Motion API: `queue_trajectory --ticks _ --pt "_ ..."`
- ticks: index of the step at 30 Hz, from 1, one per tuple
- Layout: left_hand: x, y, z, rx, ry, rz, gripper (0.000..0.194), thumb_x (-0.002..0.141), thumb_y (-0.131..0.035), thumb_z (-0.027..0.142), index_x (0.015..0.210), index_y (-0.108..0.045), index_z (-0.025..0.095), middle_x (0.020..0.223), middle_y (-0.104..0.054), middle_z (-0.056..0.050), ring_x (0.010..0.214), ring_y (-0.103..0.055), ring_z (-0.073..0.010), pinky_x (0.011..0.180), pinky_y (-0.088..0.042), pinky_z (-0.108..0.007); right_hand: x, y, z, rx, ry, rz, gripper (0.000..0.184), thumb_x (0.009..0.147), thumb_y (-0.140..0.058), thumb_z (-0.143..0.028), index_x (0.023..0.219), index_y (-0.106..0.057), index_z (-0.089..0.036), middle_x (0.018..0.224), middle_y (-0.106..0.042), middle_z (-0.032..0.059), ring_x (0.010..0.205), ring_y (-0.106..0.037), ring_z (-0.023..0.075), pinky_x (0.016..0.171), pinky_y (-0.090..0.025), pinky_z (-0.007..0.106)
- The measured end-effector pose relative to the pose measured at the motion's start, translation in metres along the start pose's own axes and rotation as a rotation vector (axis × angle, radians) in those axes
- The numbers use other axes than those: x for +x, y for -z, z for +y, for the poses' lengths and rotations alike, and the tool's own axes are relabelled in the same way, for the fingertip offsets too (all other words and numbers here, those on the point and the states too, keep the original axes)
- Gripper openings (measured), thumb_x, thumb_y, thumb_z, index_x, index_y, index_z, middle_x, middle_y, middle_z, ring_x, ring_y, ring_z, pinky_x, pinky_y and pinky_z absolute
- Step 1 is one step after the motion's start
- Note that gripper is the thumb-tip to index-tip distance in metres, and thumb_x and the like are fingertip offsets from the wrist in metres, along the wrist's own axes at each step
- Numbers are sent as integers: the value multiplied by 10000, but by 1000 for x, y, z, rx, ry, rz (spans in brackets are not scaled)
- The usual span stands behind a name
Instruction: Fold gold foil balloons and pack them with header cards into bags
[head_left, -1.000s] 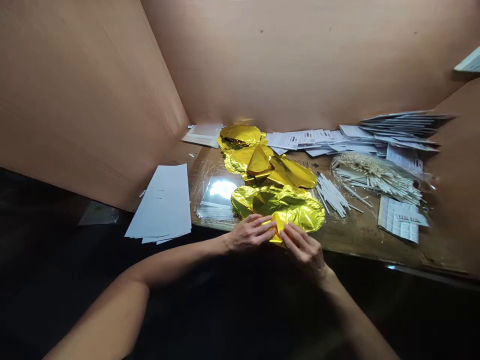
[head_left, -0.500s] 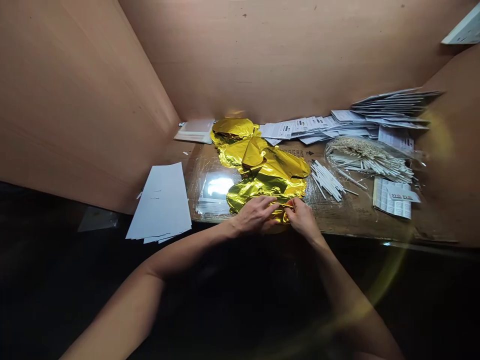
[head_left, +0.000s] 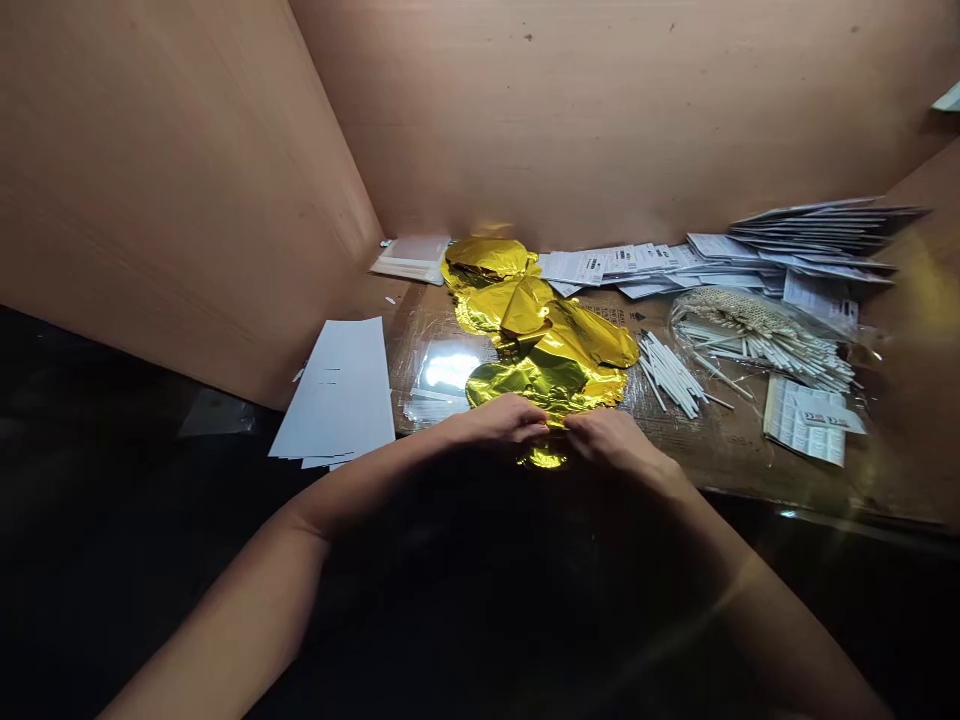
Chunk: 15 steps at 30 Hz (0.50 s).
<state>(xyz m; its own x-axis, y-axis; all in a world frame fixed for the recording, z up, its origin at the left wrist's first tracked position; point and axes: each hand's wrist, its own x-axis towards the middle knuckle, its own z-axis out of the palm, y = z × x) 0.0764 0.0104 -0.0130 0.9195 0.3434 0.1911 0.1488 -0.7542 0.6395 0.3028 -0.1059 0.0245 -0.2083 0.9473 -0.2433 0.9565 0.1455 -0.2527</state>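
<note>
Shiny gold foil balloons (head_left: 532,340), uninflated and creased, lie in an overlapping heap down the middle of the worktop. At the front edge, my left hand (head_left: 510,418) is closed with its fingers pinching the near part of a gold foil balloon (head_left: 546,458). Close on the right, my right hand (head_left: 609,437) grips the same foil, thumb and fingers pressed together. Only a small gap parts the two hands, and foil shows between and just below them. The fingertips are partly hidden.
White paper sheets (head_left: 337,390) overhang the front left edge. Clear plastic sleeves (head_left: 442,385) lie beside the foil. Right of it are loose white sticks (head_left: 671,375), a bag of sticks (head_left: 765,330) and a printed card (head_left: 806,425). Printed packets (head_left: 817,240) line the back wall.
My hands have come slightly lower and closer to the edge, drawing the foil's near part with them. The whole view has shifted, so the worktop appears farther right.
</note>
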Motion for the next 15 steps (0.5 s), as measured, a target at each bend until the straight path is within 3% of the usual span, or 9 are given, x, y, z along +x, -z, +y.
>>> queue_trajectory --ticks 2,4,5,7,11,13,15 --pt "-3 4 4 -49 54 277 303 988 -673 346 1254 -727 211 1157 -783 -99 1025 -743 -234 961 -578 -376 18 5 23 273 -15 -54 289 977 -581 -368 737 -616 -209 680 -605 21 616 -483 158 609 -277 301" --pt "-8 -2 12 -131 100 572 252 1000 -632 294 1214 -734 209 1217 -766 -122 1111 -726 -247 1046 -561 -435 34 7 46 548 -49 -124 387 913 -639 -486 656 -544 -212 616 -511 -14 587 -402 139 586 -264 290" --pt "-10 -9 18 -212 128 634 211 996 -628 277 1157 -749 213 1210 -767 -121 1136 -721 -247 1079 -550 -448 40 7 55 665 -77 -152 433 869 -675 -542 631 -517 -217 592 -468 -31 572 -361 128 569 -252 284" --pt "-11 -26 31 -498 233 562 153 962 -684 272 1076 -764 210 1152 -780 -116 1114 -734 -242 1084 -557 -436 49 5 68 817 -134 -170 497 780 -741 -611 599 -487 -224 566 -408 -55 551 -294 110 543 -228 276" --pt "3 -53 47 -1347 678 305 212 879 -805 259 1035 -739 132 1065 -791 -158 979 -775 -205 1001 -605 -376 45 0 61 945 -186 -115 533 718 -770 -664 610 -481 -229 579 -430 -59 550 -318 104 531 -273 266" --pt "11 -54 49 -1620 744 322 243 851 -837 280 985 -730 108 1028 -791 -162 925 -776 -183 952 -615 -330 32 -3 46 997 -187 -103 530 749 -735 -709 675 -533 -225 619 -507 -37 562 -402 119 546 -346 268" --pt "13 -51 50 -1664 694 401 294 815 -871 332 934 -730 104 948 -790 -133 825 -759 -165 850 -617 -293 14 -7 29 1087 -200 -97 536 791 -711 -737 760 -595 -214 683 -596 0 595 -498 145 572 -422 284"
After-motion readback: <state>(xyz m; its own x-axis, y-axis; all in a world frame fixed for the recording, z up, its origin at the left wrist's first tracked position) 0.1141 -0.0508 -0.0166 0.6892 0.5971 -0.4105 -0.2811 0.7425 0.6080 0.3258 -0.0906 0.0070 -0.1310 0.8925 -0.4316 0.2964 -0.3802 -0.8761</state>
